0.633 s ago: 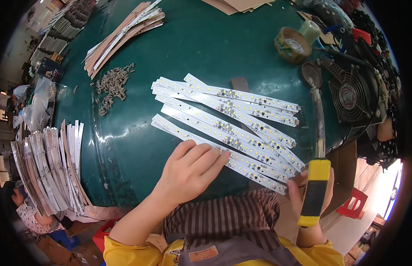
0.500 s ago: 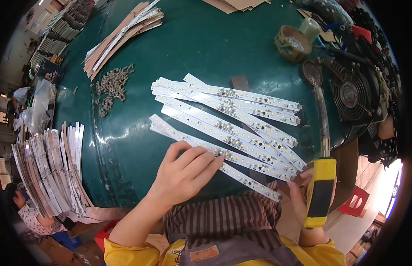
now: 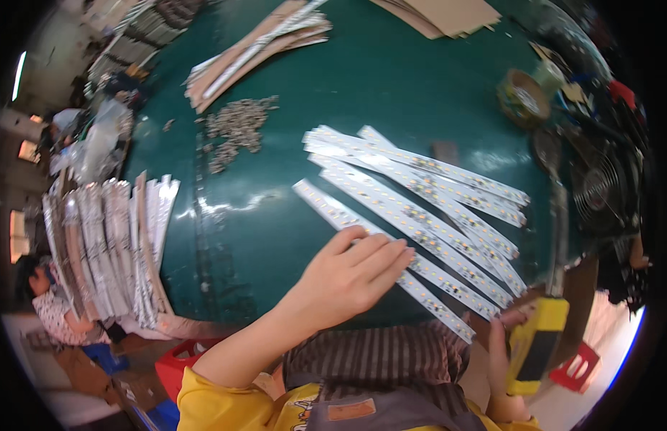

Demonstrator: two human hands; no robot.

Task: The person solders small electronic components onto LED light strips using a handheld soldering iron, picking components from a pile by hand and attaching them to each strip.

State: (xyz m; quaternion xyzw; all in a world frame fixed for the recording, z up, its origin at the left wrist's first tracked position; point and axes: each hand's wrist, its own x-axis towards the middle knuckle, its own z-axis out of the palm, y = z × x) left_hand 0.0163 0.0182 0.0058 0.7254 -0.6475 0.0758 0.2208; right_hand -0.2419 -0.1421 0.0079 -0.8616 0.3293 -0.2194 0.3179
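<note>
Several white LED strips lie fanned across the green table in front of me, dotted with small yellowish lights. My left hand rests palm down at the near side of the fan, its bent fingers closed over one of the nearest LED strips. By the right-hand ends of these strips, my right hand has its thumb and finger at a strip end and looks closed on it. A yellow-and-black block with a long shaft covers part of that hand.
A heap of small metal pieces lies left of the strips. Bundled strips line the left edge, and brown and white strips lie at the back. A tape roll and a round fan sit on the right.
The whole view has swung, so things sit further right in the picture. The upper-left ends of the two nearest strips now lie closer together. Both hands stay at the strips.
</note>
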